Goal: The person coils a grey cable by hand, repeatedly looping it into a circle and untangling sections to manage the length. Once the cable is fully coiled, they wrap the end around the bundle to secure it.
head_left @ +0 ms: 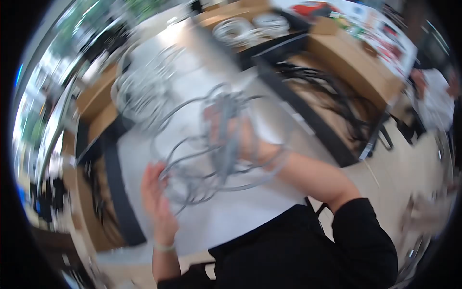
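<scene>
A tangled bundle of grey cables [225, 149] hangs in loops above the white tabletop [231, 216], blurred by motion. My right hand [236, 132] is closed around its thick upper middle, and some loops fall over the wrist. At the left edge of the bundle is my left hand [156, 197], fingers stretched upward and apart from the thumb. Its fingertips are beside or touching one loop; the blur hides which. Connectors or ends within the bundle cannot be made out.
A pile of white cables [144, 89] lies on the table's far left. Open boxes hold black cables [332, 91] at right, more dark cables [98, 197] at left, and coiled white cables [236, 31] at the back. Another person's hand [418, 82] shows at far right.
</scene>
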Demonstrator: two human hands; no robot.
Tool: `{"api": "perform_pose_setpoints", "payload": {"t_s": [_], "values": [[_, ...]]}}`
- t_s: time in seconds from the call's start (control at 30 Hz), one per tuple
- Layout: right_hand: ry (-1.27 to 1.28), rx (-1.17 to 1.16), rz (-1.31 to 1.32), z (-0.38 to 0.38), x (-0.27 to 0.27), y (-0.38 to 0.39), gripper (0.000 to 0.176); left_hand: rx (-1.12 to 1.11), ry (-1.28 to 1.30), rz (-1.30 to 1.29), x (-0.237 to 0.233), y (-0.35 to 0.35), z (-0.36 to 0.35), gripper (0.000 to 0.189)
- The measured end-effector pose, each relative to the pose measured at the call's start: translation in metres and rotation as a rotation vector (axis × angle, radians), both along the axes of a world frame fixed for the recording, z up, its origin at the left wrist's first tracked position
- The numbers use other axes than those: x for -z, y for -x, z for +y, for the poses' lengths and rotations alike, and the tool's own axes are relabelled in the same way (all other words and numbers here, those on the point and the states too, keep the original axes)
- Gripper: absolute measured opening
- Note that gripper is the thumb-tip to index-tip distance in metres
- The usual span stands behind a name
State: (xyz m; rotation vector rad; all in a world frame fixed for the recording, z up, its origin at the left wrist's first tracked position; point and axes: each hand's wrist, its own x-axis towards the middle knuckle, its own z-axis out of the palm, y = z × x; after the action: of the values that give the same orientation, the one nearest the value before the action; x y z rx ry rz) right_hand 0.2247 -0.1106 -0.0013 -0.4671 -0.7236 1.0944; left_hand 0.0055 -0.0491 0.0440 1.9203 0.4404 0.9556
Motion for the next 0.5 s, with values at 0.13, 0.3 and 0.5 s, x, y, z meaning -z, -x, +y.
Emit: {"api": "perform_pose_setpoints", "payload": {"t_s": [0.13, 0.3, 0.5], "values": [[0.381, 0.241, -0.008, 0.001, -0.032, 0.028, 0.005, 0.188, 0.097, 0.053, 0.001, -0.005, 0.007, 0.082], [0.406, 0.384, -0.158, 0.006, -0.020, 0.034, 0.011, 0.213, -0.158, 0.109, -0.001, -0.003, 0.010, 0.084], [0.390, 0.771, -0.743, 0.006, -0.022, 0.037, 0.014, 0.406, 0.119, 0.130, 0.002, 0.000, 0.003, 0.096]]}}
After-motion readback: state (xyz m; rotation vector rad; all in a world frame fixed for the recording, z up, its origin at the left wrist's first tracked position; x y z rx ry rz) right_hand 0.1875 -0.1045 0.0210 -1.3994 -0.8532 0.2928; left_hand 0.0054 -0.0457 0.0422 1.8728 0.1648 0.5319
